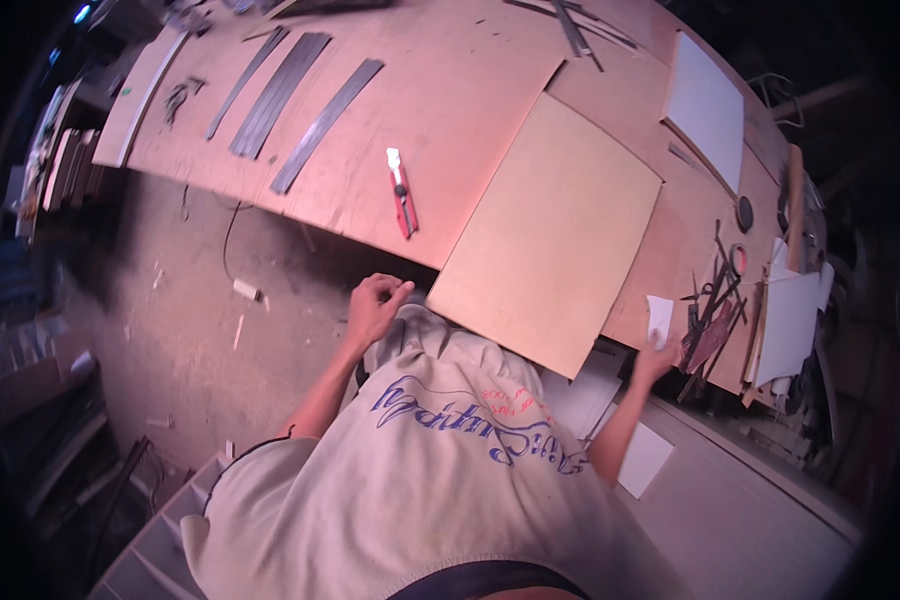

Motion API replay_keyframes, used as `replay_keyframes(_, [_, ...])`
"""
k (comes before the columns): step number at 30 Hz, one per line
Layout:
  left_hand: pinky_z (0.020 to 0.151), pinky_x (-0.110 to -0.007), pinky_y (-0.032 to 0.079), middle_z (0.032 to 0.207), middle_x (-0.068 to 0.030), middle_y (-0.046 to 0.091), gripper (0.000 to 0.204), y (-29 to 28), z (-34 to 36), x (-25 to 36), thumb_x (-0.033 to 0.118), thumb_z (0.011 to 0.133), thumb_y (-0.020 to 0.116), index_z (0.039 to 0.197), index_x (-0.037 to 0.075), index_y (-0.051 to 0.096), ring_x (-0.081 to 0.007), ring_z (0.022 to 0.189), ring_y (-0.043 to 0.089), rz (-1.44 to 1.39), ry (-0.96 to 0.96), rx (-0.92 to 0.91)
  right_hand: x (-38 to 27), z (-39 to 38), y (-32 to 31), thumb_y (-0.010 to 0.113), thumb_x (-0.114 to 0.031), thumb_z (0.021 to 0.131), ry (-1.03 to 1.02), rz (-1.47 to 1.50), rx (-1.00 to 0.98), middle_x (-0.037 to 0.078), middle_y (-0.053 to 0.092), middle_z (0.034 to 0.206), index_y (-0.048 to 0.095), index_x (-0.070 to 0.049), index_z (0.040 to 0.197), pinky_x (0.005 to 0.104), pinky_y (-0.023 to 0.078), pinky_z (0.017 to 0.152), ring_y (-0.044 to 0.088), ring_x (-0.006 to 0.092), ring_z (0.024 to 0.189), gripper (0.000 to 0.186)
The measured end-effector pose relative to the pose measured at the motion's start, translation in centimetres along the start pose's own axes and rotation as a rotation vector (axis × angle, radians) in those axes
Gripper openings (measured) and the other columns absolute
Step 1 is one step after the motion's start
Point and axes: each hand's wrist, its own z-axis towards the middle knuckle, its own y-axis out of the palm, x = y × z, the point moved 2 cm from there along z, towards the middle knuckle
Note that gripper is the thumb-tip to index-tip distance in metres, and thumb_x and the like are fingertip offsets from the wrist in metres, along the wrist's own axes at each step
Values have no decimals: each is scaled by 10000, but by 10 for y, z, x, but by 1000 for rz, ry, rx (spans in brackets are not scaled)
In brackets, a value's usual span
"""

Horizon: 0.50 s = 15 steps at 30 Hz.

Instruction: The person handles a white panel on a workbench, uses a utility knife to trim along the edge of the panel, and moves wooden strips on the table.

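And here the pale yellow board (558, 235) takes centre stage, lying flat on the worktop (460, 110), its near edge hanging out over the front, right up by the person's shirt (450, 480); that overhang likely makes the edge easy to grab from below. Clock-face from that board, then!

At eight o'clock, the left hand (378, 303), fingers curled in toward the thumb, nothing showing in its grasp, just off the worktop's front edge. Round to between four and five, the right hand (660, 358) has a white slip (659, 317) pinched by its lower end, presumably so that most of the slip stays uncovered. Just beside it, dark strips (712, 300) lie in a loose heap.

Over between nine and ten, the red utility knife (403, 200), pale end pointing away and red handle toward the person (handy for a quick pick-up, I'd judge). At ten, grey strips (282, 95) are spread in separate rows, probably to keep them easy to lift.

Containers? None shows plainly; a pale frame (165, 528) down at eight o'clock, well apart, looks divided into compartments, but its contents I can't make out.
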Motion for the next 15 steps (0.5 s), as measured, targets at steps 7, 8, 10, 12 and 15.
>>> replay_keyframes(7, [714,-446,491,891,-202,617,935,-6,133,37,486,777,734,1444,7,286,-364,834,626,641,262,323,-173,-143,4,674,-98,868,-33,425,-174,121,588,1235,538,-42,1313,328,487,845,585,205,1042,469])
replay_keyframes(8, [729,-472,489,934,-245,613,996,-3,147,38,425,770,733,1481,-2,182,-408,842,617,614,246,256,-195,-153,3,669,-101,876,26,476,-251,121,598,1210,541,-50,1310,309,491,821,591,188,1023,456])
replay_keyframes(10, [718,-480,492,932,-250,620,966,-1,160,37,350,768,717,1479,-15,174,-413,823,616,541,219,180,-231,-167,-2,669,-119,883,106,632,-476,124,617,1165,544,-56,1305,298,501,802,609,177,994,445])
replay_keyframes(12, [660,-493,491,864,-246,635,954,-2,165,39,219,750,678,1480,-45,123,-426,749,617,438,237,121,-260,-172,-2,679,-146,882,209,806,-771,131,634,1125,542,-50,1299,314,515,810,633,188,973,450])
replay_keyframes(15, [588,-448,484,737,-193,621,967,2,160,49,184,761,690,1478,-60,88,-384,652,615,322,248,31,-287,-171,-3,643,-167,918,142,859,-910,106,642,1105,531,-45,1316,292,504,831,631,170,940,431])
